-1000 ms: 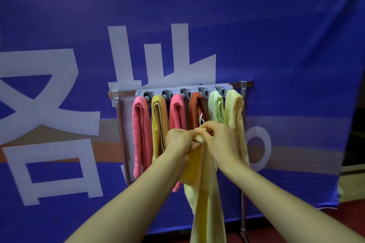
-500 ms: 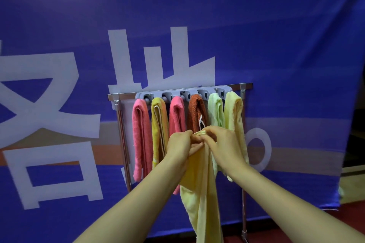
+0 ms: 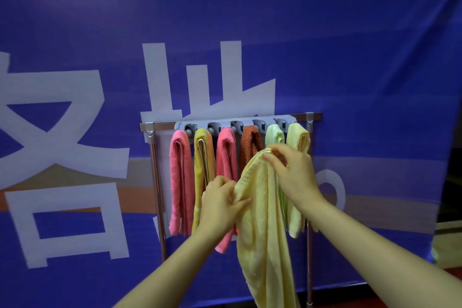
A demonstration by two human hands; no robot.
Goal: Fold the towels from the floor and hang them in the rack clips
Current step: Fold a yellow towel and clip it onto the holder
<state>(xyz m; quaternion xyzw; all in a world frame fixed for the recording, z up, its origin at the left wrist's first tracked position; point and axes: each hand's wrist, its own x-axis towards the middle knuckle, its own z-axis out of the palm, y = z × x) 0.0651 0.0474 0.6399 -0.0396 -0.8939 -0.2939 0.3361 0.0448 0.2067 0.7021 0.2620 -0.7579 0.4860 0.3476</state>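
A pale yellow towel (image 3: 262, 220) hangs long in front of the rack, held in both hands. My right hand (image 3: 292, 177) pinches its top edge just below the clips. Lower and to the left, my left hand (image 3: 220, 205) grips the towel's left edge. The metal rack (image 3: 160, 182) carries a grey clip bar (image 3: 232, 124). Several folded towels hang from it: pink (image 3: 181, 180), mustard (image 3: 203, 157), pink (image 3: 226, 150), rust orange (image 3: 251, 145), light green (image 3: 273, 134) and pale yellow (image 3: 300, 137).
A blue banner (image 3: 325, 45) with large white characters fills the background behind the rack. The rack's right leg (image 3: 309, 270) runs down to a dark red floor (image 3: 450, 274) at the lower right.
My hands, together at the towel's top, have separated: the right hand rose toward the clips with the top edge, the left slid down the left edge. The towel now spreads wider.
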